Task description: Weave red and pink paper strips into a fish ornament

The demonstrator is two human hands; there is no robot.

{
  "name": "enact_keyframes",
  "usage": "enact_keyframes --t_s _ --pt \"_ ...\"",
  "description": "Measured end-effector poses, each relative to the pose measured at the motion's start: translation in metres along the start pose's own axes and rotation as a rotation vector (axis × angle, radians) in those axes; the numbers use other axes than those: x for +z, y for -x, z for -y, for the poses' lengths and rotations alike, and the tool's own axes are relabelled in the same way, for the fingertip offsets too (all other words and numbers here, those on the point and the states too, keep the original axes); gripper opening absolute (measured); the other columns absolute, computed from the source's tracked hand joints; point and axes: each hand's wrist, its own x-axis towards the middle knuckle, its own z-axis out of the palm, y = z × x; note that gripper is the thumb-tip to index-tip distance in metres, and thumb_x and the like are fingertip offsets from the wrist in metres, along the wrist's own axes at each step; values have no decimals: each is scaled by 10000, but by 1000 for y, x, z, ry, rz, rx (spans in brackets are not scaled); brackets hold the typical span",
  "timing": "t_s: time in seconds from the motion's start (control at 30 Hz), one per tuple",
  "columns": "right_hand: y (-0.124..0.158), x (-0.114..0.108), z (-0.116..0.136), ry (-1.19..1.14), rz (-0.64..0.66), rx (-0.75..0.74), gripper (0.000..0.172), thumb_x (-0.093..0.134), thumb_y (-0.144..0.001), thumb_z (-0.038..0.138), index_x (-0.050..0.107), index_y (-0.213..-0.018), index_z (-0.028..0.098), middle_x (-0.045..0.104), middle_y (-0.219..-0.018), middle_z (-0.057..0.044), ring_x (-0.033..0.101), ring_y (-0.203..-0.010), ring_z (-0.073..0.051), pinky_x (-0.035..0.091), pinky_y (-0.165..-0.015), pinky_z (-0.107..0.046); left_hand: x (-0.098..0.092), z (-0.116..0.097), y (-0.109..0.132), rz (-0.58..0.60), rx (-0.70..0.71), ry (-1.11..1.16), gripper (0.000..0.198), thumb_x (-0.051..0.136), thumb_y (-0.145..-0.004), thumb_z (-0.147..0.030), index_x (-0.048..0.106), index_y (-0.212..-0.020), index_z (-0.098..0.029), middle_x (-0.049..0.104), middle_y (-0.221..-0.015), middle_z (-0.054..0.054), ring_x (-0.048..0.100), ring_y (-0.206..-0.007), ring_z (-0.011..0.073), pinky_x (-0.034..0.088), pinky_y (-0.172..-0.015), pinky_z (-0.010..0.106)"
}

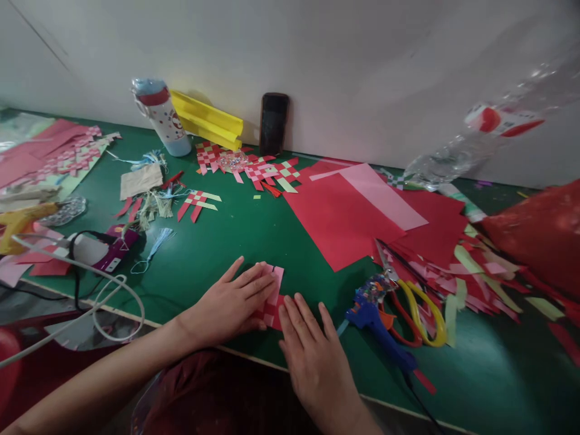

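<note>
1. Woven paper piece (pixel 275 287) in pink and red: it lies flat at the near edge of the green table (pixel 217 235), partly covered by fingers. Take it as the dial's centre, 12 toward the wall.
2. Left hand (pixel 231 302), at 9 o'clock: fingers outstretched and nearly flat, laid over the paper; they press from above, with nothing clasped.
3. Right hand (pixel 310 350), between 4 and 5 o'clock: also loosely extended, its fingertips on the paper's right edge, gripping nothing.
4. Just past 3 o'clock, a blue glue gun (pixel 380 329); beside it, scissors (pixel 439 323) with yellow and red handle loops.
5. Between 1 and 2 o'clock, red paper sheets (pixel 335 220) with a pale pink strip (pixel 385 196) on top.
6. At 10 o'clock, cream and blue tassels (pixel 156 205).
7. Just short of 12, finished-looking woven pieces (pixel 263 172) and clear beads (pixel 233 161); at 12, a dark-screened smartphone (pixel 274 124) leaning on the wall.
8. At 11, an upright insulated bottle (pixel 165 121) with a cartoon print; its contents are hidden.
9. Between 1 and 2, farther off, a tilted clear plastic bottle (pixel 435 160); its red-and-white label (pixel 502 119) is unreadable.
10. Between 2 and 3, a red plastic bag (pixel 541 235), contents indiscernible.
</note>
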Motion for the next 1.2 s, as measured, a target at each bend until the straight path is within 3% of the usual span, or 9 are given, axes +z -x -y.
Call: enact_keyframes --t_s 0.4,0.6,0.77,0.9,1.07,1.2 --pt "0 0 -1 22 3 -7 399 403 -995 326 575 -1306 145 576 -1391 -90 467 -1315 -258 216 -1125 -489 -1 2 1 -56 -10 -4 689 309 -968 -608 292 -1504 -175 376 -1538 93 199 -1473 238 39 -1197 494" --pt "0 -1 -1 42 17 -15 389 388 -992 270 564 -1315 142 551 -1417 -76 455 -1327 -256 215 -1130 -490 10 0 21 -143 -67 -3 635 428 -967 -522 330 -1485 -167 428 -1505 105 272 -1446 242 42 -1207 461" --pt "0 0 -2 66 38 -35 400 367 -982 197 546 -1333 129 543 -1424 -75 439 -1343 -258 212 -1132 -493 20 -17 39 -190 -3 31 593 472 -951 -516 430 -1413 -146 513 -1434 103 365 -1391 236 121 -1212 446" --pt "2 1 -2 40 35 -20 393 395 -991 259 552 -1328 132 540 -1427 -72 426 -1349 -259 207 -1134 -490 22 -27 38 -232 71 46 675 440 -926 -604 449 -1396 -119 523 -1419 115 374 -1382 260 185 -1205 435" --pt "0 -3 -3 70 60 -49 399 375 -994 227 542 -1337 113 527 -1440 -78 416 -1354 -263 237 -1108 -491 27 -28 37 -253 115 96 686 457 -870 -675 486 -1378 -214 494 -1430 138 393 -1375 301 326 -1140 467" --pt "-1 -4 -3 80 68 -54 403 348 -1004 233 548 -1331 110 537 -1430 -79 425 -1344 -264 235 -1103 -487 30 -26 39 -214 120 115 693 505 -847 -673 468 -1395 -251 458 -1461 142 380 -1386 299 354 -1122 466"
